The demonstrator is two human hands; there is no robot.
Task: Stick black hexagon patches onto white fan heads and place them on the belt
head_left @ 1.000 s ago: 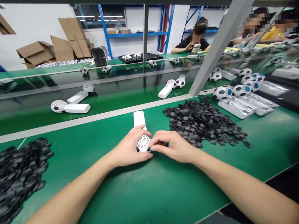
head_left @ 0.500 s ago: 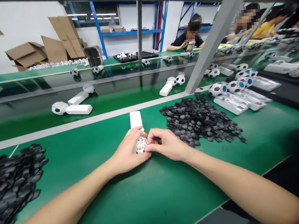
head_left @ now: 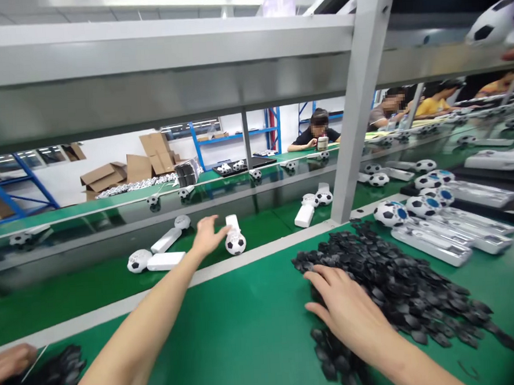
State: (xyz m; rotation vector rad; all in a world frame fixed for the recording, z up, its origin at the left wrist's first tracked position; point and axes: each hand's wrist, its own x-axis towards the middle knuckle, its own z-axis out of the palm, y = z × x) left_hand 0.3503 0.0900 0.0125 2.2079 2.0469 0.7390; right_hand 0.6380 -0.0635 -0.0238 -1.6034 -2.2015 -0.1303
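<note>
My left hand (head_left: 209, 235) reaches over the green belt with thumb and fingers apart, holding nothing. Just right of it lies a white-handled piece with a black-and-white football head (head_left: 236, 244), its white handle pointing away from me. Whether my fingers touch it I cannot tell. My right hand (head_left: 349, 306) rests at the left side of a pile of small black pieces (head_left: 388, 271), fingers spread and thumb apart. Nothing shows in its grasp, and its underside is hidden.
Other football-headed pieces (head_left: 140, 261) lie on the belt (head_left: 259, 221). More, with clear handles (head_left: 432, 245), are at right. A metal post (head_left: 356, 111) and beam (head_left: 163, 88) stand ahead. Another person's hand (head_left: 10, 363) is over a black pile (head_left: 61, 373) at lower left.
My hands have parted from the white piece they held. My left hand has moved forward to the belt, my right to the black pile. The view has tilted up; another person's hand appears lower left.
</note>
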